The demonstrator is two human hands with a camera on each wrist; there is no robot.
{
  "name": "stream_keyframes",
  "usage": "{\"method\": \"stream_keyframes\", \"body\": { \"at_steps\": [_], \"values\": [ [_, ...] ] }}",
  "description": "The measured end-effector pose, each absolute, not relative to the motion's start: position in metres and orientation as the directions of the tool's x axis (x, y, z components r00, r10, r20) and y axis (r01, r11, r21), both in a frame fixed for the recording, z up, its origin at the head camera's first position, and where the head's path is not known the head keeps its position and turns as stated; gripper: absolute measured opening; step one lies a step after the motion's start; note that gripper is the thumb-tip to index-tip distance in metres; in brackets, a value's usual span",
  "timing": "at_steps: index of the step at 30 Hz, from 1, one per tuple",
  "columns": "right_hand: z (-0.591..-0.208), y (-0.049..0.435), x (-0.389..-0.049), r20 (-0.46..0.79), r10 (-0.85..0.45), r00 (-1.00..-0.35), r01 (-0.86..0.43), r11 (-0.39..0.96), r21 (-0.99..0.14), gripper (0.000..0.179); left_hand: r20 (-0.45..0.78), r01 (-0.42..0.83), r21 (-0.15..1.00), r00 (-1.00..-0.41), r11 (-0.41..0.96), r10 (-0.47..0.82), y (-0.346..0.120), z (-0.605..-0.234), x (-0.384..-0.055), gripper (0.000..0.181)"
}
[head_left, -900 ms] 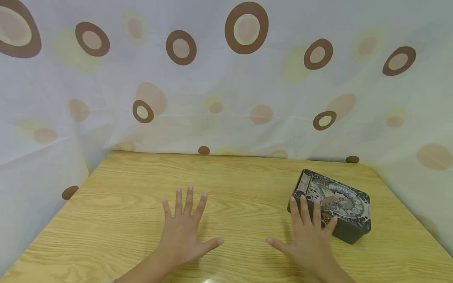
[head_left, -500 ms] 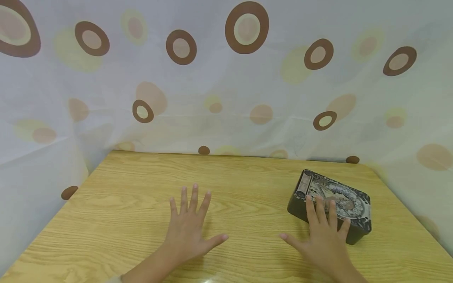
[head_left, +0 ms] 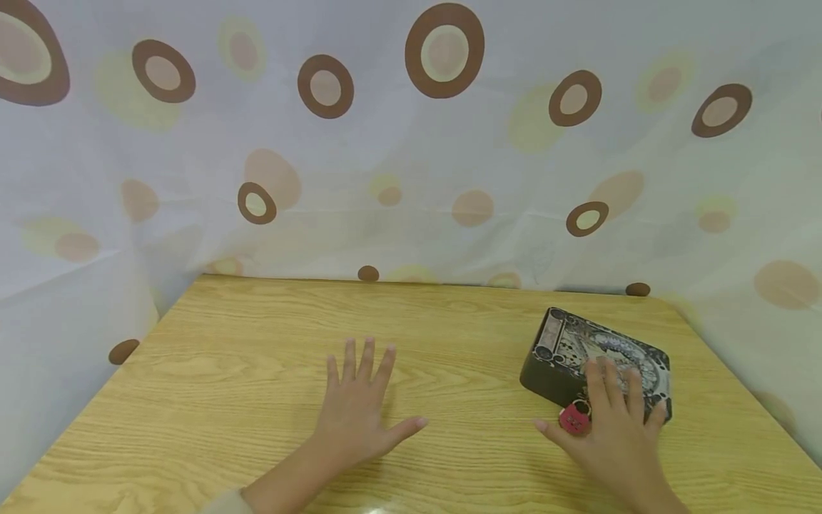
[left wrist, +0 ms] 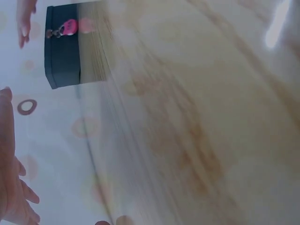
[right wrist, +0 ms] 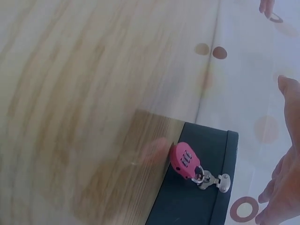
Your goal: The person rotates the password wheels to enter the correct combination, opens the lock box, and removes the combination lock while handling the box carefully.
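A dark tin box (head_left: 555,375) with an ornate printed lid sits at the right of the wooden table. From the metal hasp (right wrist: 215,182) on its front hangs a pink combination padlock (right wrist: 185,160) with number dials. My right hand (head_left: 613,435) hovers in front of the box, fingers spread and overlapping the lid in the head view; its thumb tip is beside the padlock. My left hand (head_left: 359,417) is spread flat over the middle of the table, away from the box. Both hands hold nothing. In the left wrist view the box (left wrist: 63,58) shows its front with the padlock.
The wood-grain table (head_left: 257,335) reaches back to a pale curtain (head_left: 385,143) printed with brown rings and dots, which also hangs along the left and right sides. A bright light reflection (left wrist: 277,23) shows on the glossy tabletop.
Both spread hands have drifted to the right. The right hand has passed along the box front, so the padlock, hidden half a second ago, now shows by its thumb. The box stays put.
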State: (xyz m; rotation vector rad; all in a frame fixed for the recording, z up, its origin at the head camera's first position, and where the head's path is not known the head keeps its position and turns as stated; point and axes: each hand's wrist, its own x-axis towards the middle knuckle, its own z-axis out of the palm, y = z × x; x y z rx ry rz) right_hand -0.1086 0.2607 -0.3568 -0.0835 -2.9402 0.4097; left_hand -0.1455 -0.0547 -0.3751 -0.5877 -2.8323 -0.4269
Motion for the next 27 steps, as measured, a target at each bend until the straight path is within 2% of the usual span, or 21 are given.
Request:
{"method": "stream_keyframes", "body": {
  "at_steps": [12, 20, 27],
  "values": [
    [-0.359, 0.291, -0.108, 0.183, 0.119, -0.976, 0.074, 0.97, -0.232, 0.115, 0.255, 0.446, 0.299, -0.889, 0.843, 0.38, -0.031, -0.381, -0.154, 0.098],
    [-0.367, 0.313, -0.11, 0.383, 0.095, -0.919, -0.001, 0.97, -0.244, 0.109, 0.223, 0.433, 0.347, -0.899, 0.832, 0.376, -0.013, -0.379, -0.16, 0.093],
    [-0.366, 0.328, -0.11, 0.372, 0.136, -0.918, 0.029, 0.959, -0.281, 0.104, 0.2, 0.418, 0.343, -0.907, 0.841, 0.37, 0.004, -0.379, -0.166, 0.093]
  ]
}}
